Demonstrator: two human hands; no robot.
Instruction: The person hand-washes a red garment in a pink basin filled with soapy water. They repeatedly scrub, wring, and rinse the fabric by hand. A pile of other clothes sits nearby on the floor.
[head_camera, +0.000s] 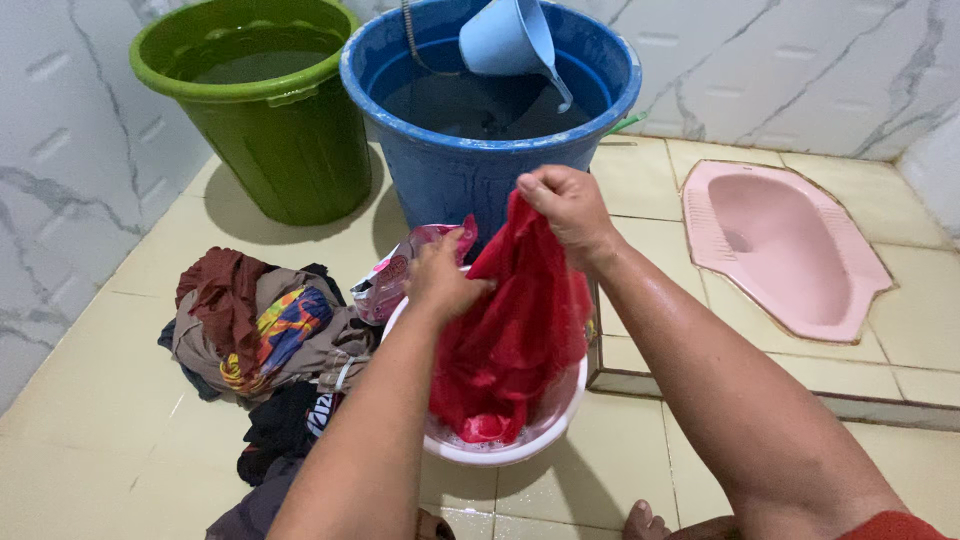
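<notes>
Single head view, looking steeply down, close over white basin (560, 425)

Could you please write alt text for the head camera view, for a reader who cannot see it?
Two bare hands, left and right, hold a wet red cloth over a white basin on a tiled floor. A pile of clothes lies to the left; beyond stand a green bucket and a blue bucket with a light blue scoop.
</notes>
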